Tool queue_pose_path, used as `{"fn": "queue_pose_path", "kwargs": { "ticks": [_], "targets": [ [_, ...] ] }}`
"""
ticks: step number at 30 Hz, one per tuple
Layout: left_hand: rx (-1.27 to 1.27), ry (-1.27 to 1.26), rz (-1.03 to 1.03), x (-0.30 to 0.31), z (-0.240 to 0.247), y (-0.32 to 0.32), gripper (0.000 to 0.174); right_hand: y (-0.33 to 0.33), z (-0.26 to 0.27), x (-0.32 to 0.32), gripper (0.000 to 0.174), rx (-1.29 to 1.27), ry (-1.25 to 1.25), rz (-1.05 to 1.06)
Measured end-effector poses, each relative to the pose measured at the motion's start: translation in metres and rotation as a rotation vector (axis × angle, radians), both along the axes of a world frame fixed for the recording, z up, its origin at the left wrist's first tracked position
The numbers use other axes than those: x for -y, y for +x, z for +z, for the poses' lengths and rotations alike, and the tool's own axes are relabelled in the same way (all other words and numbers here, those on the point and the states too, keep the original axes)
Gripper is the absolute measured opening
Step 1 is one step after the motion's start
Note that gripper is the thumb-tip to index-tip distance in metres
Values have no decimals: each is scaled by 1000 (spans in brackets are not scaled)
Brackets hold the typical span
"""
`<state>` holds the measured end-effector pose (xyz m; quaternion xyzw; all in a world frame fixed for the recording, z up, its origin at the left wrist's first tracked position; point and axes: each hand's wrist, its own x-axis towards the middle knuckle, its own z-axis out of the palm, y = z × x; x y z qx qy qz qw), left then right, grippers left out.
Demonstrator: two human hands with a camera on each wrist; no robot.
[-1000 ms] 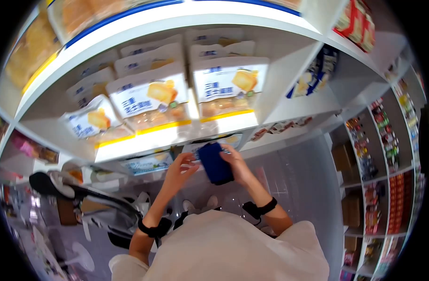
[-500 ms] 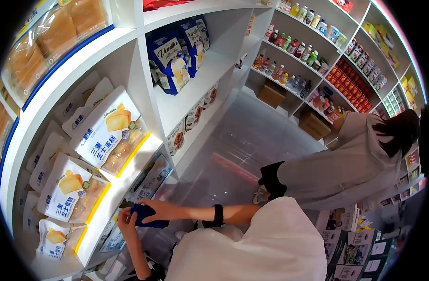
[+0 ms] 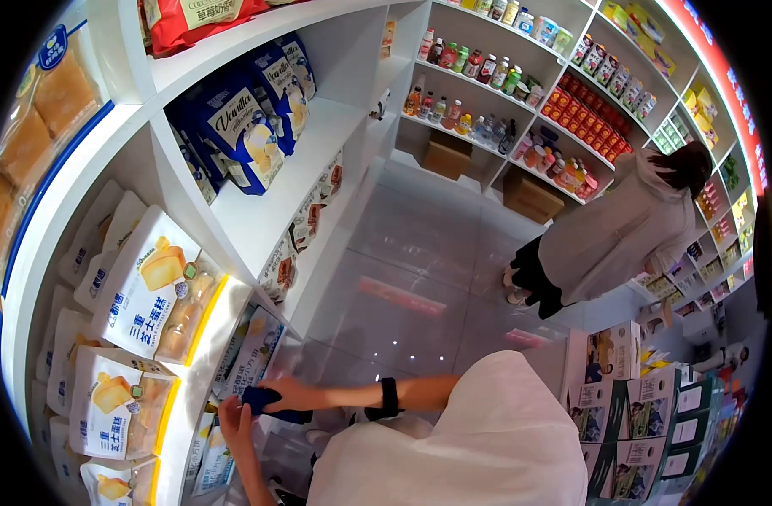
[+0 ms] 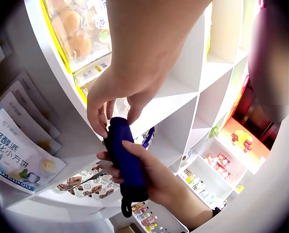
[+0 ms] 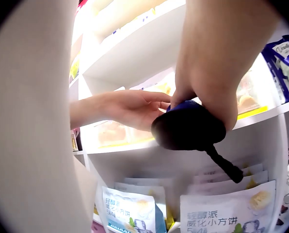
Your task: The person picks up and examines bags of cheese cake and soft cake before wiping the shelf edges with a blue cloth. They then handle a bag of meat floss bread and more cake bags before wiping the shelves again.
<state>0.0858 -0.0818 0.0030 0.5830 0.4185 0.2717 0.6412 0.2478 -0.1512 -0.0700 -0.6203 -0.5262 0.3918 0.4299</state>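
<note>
ok so "vanilla" can be read on the front blue bag [image 3: 242, 135], and 三重芝士蛋糕 is printed in blue on the white cheese cake pouches [image 3: 150, 291]. 轻醇派 and 威化小方饼 are shown on the wafer pouches [image 5: 229, 206] one shelf down. the lettering on the lit red sign [image 3: 727, 72] can't really be made out, tbh.

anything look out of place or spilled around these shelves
Nothing looks spilled or damaged. The mild oddity is two plain cardboard boxes in the bottom compartments of the far shelves: they look like storage among the displayed bottles.
</note>
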Motion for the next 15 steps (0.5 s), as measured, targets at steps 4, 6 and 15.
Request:
{"fn": "queue_pose_path", "kwargs": {
  "ticks": [4,6,15],
  "targets": [
    [-23,88,-72,-14,1,5,27,19,12,9,63,60,-4,-173],
    [-4,93,-84,-24,-8,0,26,30,25,16,55,20,-6,-257],
    [-145,482,11,-41,9,-38,14,68,88,-52,41,598,113,-515]
  ]
}}
